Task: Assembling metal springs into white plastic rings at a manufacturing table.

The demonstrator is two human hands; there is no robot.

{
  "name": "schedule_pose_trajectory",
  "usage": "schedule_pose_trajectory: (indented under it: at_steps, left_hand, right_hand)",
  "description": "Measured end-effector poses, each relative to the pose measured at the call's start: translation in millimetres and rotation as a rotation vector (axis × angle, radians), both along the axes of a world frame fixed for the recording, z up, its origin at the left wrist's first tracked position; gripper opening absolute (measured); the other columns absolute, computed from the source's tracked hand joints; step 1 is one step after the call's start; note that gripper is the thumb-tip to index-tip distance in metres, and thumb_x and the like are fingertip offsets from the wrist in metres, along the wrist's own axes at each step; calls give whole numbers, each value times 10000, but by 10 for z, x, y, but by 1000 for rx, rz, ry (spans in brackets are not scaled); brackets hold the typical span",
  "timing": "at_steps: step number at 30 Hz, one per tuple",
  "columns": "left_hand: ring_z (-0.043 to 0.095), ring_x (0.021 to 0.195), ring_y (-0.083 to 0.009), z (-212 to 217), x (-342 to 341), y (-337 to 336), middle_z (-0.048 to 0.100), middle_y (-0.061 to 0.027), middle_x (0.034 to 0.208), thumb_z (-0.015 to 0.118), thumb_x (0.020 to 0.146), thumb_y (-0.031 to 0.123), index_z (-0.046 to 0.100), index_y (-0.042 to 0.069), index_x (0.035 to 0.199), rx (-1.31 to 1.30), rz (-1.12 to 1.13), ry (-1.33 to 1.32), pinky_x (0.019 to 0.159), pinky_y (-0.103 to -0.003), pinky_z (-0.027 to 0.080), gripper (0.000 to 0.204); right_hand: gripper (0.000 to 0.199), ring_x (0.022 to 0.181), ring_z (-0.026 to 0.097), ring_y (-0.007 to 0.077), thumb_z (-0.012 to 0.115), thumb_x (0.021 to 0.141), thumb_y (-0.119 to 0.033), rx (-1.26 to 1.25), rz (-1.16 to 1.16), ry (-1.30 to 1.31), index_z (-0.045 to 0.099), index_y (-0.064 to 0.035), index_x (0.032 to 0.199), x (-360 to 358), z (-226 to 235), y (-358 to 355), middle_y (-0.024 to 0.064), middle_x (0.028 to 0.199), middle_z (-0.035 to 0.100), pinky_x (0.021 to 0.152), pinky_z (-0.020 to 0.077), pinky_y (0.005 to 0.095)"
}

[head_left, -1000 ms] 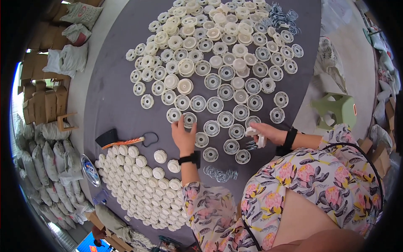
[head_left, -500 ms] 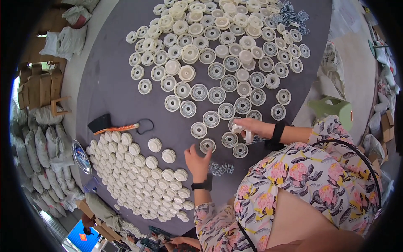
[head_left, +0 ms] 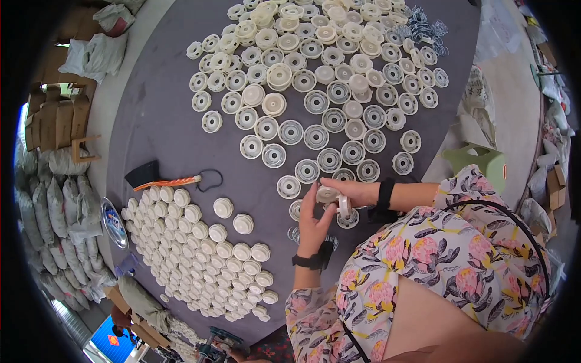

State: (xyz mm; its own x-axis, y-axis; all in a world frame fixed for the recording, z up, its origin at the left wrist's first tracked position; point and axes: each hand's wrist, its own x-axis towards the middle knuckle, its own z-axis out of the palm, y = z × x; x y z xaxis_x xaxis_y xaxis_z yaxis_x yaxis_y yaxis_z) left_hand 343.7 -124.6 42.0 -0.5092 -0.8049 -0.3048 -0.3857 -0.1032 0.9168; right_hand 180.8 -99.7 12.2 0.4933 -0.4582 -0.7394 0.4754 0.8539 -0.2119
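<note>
Near the table's right front edge, my left hand and my right hand meet around a cream round plastic cap. The left fingers and thumb grip its near side. A second cream plastic ring, standing on edge, sits in my right hand beside it; the right fingers are partly hidden. Just past the hands lie ring-shaped plastic parts with dark-centred openings. Small metal springs lie by my left wrist.
Many loose ring parts spread over the far side of the dark table. Stacked cream caps fill the near left, by a brush with an orange handle and a metal tray. More springs lie far right; a green stool stands beyond.
My left hand has moved right and up from the table to my right hand and closed on the cream cap. My right hand has drawn slightly nearer, turning the parts.
</note>
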Motion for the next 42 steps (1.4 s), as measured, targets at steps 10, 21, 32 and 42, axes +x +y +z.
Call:
schedule_pose_trajectory:
  at_steps: [10, 21, 32, 42]
  left_hand:
    - [552, 842, -184, -500, 1006, 279, 571, -94, 963, 605, 796, 117, 539, -6, 1055, 82, 235, -560, 737, -303, 442, 294]
    - [543, 703, -89, -146, 1018, 559, 572, -25, 785, 596, 790, 18, 555, -8, 961, 280, 711, 12, 675, -212, 451, 178]
    - [515, 690, -82, -148, 1168, 1249, 528, -15, 802, 581, 813, 51, 505, 0, 1028, 227, 1163, 163, 624, -218, 445, 234]
    - [478, 637, -49, -272, 1345, 2124, 544, 20, 728, 565, 811, 79, 576, 12, 987, 272, 1107, 84, 563, -193, 392, 189]
  right_hand:
    - [386, 742, 590, 112, 476, 864, -441, -71, 39, 80, 592, -95, 990, -126, -131, 147, 37, 924, 611, 569, 478, 269]
    - [223, 758, 586, 114, 542, 818, -228, -120, 367, 88, 627, -56, 932, 414, -257, 198, 56, 914, 611, 583, 468, 263]
    - [335, 854, 585, 258, 619, 742, -319, -967, 589, 762, 621, -6, 862, 905, -66, 310, 163, 900, 612, 733, 459, 332]
    - [200, 862, 484, 295, 641, 727, -211, -1566, 510, 968, 583, -19, 737, 1602, 32, 153, 124, 839, 534, 766, 388, 400]
